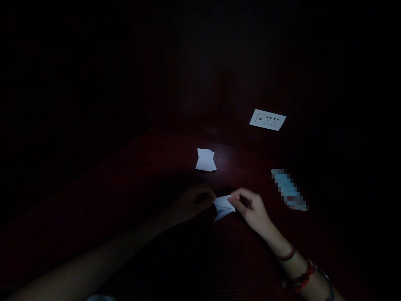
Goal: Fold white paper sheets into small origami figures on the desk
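A small piece of white paper [224, 204] with creases and a folded flap is held between my two hands above the dark red table. My right hand [252, 207], with bracelets on its wrist, pinches the paper's right edge between thumb and fingers. In deep shadow, my left hand [196, 202] has its fingertips closed at the paper's upper left corner. Beyond my hands lies a small stack of white paper pieces [206, 160], its edges slightly uneven.
On the right of the table [150, 167] lies a flat, blurred-out bluish object [289, 190], perhaps a phone. A white power socket panel [268, 120] is set in the dark upright surface behind. The surroundings are very dark.
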A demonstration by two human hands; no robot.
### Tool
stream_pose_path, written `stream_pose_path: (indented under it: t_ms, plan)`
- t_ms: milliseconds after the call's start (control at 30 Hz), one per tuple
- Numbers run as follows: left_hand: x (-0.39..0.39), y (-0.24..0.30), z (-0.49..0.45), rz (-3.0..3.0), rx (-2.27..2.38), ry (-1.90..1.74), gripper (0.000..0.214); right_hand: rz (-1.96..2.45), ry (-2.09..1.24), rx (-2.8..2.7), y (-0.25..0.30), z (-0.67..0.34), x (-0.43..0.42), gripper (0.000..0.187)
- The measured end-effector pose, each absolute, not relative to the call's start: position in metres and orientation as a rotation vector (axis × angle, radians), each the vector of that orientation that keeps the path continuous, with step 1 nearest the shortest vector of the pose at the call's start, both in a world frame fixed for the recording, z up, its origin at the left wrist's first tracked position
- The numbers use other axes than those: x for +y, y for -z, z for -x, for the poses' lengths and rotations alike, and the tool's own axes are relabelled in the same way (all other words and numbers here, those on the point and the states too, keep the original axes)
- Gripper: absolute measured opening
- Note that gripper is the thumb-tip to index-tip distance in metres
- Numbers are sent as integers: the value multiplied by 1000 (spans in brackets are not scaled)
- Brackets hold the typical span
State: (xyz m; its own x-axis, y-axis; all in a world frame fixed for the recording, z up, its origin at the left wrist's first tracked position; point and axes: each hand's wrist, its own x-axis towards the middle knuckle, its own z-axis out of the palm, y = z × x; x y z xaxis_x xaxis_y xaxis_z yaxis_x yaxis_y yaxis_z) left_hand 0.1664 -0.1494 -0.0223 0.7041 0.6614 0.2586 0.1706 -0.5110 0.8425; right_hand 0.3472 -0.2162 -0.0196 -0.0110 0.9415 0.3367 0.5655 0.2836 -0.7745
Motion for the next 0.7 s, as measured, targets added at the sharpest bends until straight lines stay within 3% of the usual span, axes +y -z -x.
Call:
stream_pose_path:
  t_ms: [300,433,567,700]
  plan:
    - [-151,33,-170,-1918,563,-701,22,1341,-907,-1454,28,-345,-209,17]
    - [-153,33,-171,-1866,623,-768,22,1232,-903,-1452,31,-343,-210,31]
    - [-152,30,-169,-1819,722,-817,23,1238,-664,-1654,29,-340,-216,46]
    - [-153,29,-169,-1878,705,-845,21,1294,-317,-1886,24,-338,-221,27]
